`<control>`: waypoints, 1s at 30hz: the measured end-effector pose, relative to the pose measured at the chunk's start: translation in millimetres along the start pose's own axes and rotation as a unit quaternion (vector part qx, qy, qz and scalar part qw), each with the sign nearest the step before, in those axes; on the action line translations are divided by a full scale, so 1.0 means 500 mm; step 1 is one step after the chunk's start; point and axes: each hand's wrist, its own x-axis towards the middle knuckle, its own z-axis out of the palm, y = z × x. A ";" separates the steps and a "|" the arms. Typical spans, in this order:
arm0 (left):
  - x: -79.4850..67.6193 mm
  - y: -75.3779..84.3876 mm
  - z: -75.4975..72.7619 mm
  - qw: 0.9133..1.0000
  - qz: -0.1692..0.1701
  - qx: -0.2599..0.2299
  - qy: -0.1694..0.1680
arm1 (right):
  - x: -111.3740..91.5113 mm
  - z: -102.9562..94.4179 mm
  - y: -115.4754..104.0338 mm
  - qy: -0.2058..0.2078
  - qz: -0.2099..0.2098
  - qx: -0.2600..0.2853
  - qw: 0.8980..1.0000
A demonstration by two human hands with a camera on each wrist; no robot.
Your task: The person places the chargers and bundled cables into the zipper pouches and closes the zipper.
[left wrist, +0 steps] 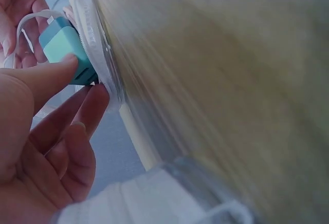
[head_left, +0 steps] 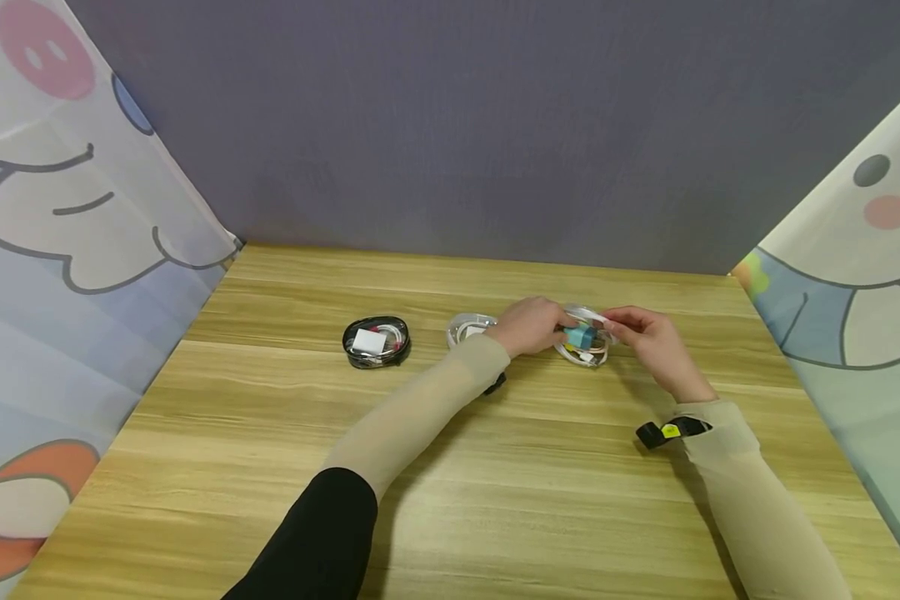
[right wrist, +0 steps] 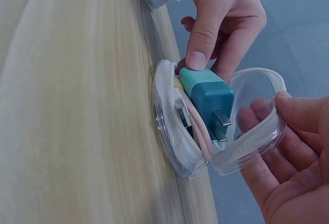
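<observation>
A two-tone teal charger plug (right wrist: 208, 93) with metal prongs sits in a clear zip case (right wrist: 163, 113), beside a coiled pinkish cable (right wrist: 198, 124). My left hand (head_left: 531, 325) pinches the charger plug between thumb and fingers, as the left wrist view shows. The case's transparent lid (right wrist: 257, 147) is folded back, and my right hand (head_left: 656, 346) grips its rim between thumb and fingers. In the head view the left fingers partly cover the case and the plug.
A black-rimmed clear case (head_left: 352, 354) holding a white charger (head_left: 368, 342) lies on the wooden table (head_left: 495, 500), left of centre. Between it and the opened case lies another clear case (head_left: 457, 323), partly hidden by my left arm. A grey panel (head_left: 450, 133) stands at the back.
</observation>
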 end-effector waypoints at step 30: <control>-0.001 -0.013 -0.003 0.996 -0.053 -0.068 0.023 | -0.004 0.015 -0.008 -0.100 -0.033 -0.032 0.994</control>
